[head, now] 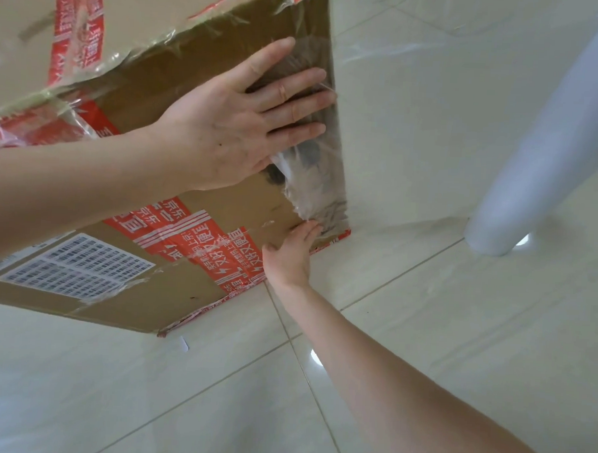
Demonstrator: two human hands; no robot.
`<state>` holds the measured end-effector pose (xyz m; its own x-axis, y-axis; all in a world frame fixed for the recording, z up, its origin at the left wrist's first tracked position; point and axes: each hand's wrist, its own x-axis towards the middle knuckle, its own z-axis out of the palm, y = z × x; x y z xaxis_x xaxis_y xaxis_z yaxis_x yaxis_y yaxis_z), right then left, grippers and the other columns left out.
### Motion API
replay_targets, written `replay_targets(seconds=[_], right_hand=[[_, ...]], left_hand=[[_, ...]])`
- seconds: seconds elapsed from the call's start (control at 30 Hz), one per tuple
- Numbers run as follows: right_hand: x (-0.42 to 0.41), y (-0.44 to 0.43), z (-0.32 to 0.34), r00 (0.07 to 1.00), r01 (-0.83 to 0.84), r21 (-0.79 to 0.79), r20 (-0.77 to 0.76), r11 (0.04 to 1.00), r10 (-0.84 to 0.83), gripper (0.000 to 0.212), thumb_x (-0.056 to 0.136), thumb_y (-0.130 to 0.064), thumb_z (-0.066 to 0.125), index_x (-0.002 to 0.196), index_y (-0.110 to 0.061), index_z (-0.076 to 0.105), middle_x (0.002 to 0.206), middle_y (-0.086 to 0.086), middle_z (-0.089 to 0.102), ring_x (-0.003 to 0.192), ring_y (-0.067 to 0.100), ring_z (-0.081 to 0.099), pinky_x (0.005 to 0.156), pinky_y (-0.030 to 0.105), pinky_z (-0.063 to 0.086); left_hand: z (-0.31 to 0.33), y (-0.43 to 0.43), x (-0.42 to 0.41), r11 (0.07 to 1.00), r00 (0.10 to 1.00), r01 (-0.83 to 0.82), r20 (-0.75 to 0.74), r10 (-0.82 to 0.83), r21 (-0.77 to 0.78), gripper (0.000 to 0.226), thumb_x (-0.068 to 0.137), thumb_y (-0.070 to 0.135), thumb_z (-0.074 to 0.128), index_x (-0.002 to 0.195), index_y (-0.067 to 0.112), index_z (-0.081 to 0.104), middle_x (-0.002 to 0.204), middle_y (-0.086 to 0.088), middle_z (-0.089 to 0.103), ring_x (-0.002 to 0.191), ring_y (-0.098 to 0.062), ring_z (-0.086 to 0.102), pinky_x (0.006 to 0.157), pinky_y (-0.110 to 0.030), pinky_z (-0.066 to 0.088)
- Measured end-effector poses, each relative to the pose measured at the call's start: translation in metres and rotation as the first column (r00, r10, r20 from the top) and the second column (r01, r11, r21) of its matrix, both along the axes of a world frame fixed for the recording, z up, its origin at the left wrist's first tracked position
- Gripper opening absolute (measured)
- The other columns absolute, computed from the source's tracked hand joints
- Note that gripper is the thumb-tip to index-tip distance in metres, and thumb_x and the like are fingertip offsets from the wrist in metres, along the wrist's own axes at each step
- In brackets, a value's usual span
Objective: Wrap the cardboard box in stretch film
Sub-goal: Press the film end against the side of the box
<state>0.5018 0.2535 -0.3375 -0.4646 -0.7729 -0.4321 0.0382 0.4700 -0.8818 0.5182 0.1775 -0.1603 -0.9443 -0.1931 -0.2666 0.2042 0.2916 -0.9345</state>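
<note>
The cardboard box [128, 171] is set on the tiled floor [406, 333], banded with red printed tape [217, 253] and barcode labels [80, 268]. The left hand [233, 120] is laid flat, fingers straight, on its side over the stretch film [309, 189] bunched near the corner. The right hand [289, 256] is pressed open-fingered at the lower edge, nothing gripped. A film roll [547, 151] is stood nearby on the right.

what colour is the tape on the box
Red with white lettering: the tape on the cardboard box, head view.
</note>
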Motion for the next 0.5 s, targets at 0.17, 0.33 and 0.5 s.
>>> replay_targets(seconds=[0.17,0.33,0.5], right_hand=[[0.001,-0.004,0.014,0.998,0.067,-0.008,-0.007,0.998,-0.067,0.088,0.094,-0.013,0.053,0.147,-0.001,-0.016,0.157,0.012,-0.020,0.141,0.029,0.027,0.104,0.027,0.035],[0.001,0.007,0.011,0.996,0.067,-0.036,0.054,0.997,-0.065,0.084,0.095,-0.007,0.050,0.148,-0.003,-0.014,0.158,0.008,-0.019,0.143,0.025,0.021,0.103,0.017,0.025],[-0.002,0.007,0.012,0.997,0.043,-0.052,0.060,0.998,-0.040,0.085,0.095,-0.008,0.052,0.149,-0.004,-0.014,0.158,0.009,-0.019,0.143,0.025,0.021,0.105,0.019,0.024]], left_hand=[[0.001,0.002,-0.001,1.000,1.000,-0.015,-0.006,0.016,0.015,0.064,0.095,0.044,0.002,0.150,0.019,-0.017,0.157,-0.013,-0.020,0.145,-0.033,-0.016,0.115,-0.055,-0.012],[0.001,0.002,0.000,1.000,1.000,-0.016,-0.005,0.016,0.014,0.063,0.094,0.042,-0.001,0.149,0.017,-0.020,0.157,-0.014,-0.021,0.145,-0.034,-0.017,0.114,-0.055,-0.013],[0.003,0.002,0.000,1.000,1.000,-0.015,0.000,0.015,0.014,0.064,0.094,0.043,-0.002,0.149,0.017,-0.023,0.156,-0.014,-0.023,0.145,-0.033,-0.018,0.114,-0.054,-0.013]])
